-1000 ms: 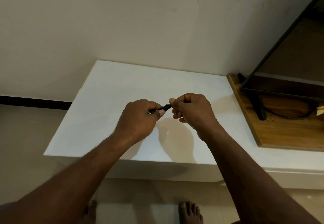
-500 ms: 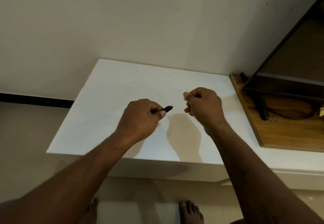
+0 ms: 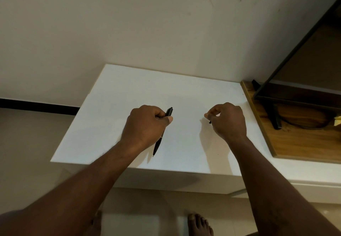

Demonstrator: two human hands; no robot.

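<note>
Over one table [image 3: 129, 88], two hands well apart: left hand [image 3: 145, 125] curled round one pen [image 3: 158, 145], right hand [image 3: 228, 121] pinching one tiny dark bit [image 3: 210, 122] (too small to say what).

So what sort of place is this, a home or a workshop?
Most likely a home, perhaps a living room: a bare foot on the floor, a white ledge against a plain wall, and what looks like a television on a wooden board.
</note>
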